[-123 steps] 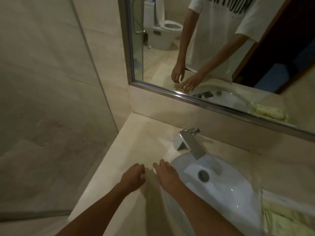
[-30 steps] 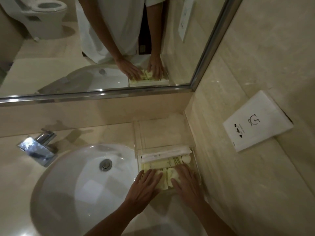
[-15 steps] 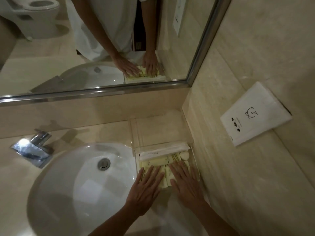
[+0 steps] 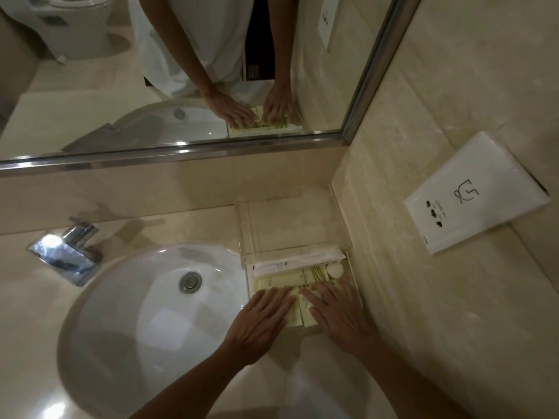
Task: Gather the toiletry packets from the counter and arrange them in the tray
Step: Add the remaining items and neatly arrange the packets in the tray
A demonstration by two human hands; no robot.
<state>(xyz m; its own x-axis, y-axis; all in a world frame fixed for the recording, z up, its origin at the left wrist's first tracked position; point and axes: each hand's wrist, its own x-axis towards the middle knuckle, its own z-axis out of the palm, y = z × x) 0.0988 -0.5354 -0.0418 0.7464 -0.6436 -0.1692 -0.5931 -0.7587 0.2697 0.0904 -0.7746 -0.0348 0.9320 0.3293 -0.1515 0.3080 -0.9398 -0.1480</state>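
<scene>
Mirror (image 4: 181, 71): framed in metal, mounted above the counter; reflects a person's two arms, both hands and the tray.
Counter (image 4: 127, 234): beige stone, carrying the sink and the tray.
Sink (image 4: 127, 322): white oval basin with a metal drain, just left of the tray.
Wall plate (image 4: 475, 195): white panel on the right wall with a line-drawn symbol and socket holes; small print not legible.
Tray (image 4: 351, 246): clear, set in the corner of the counter against the right wall.
Faucet (image 4: 65, 255): chrome, behind the sink's left side.
Left hand (image 4: 260, 322): flat, fingers straight, pressing on the packets.
Right hand (image 4: 338, 316): flat, fingers spread, pressing on the packets.
Toiletry packets (image 4: 290, 276): pale yellow and white, lying inside the tray's near half; printing too small to read.
</scene>
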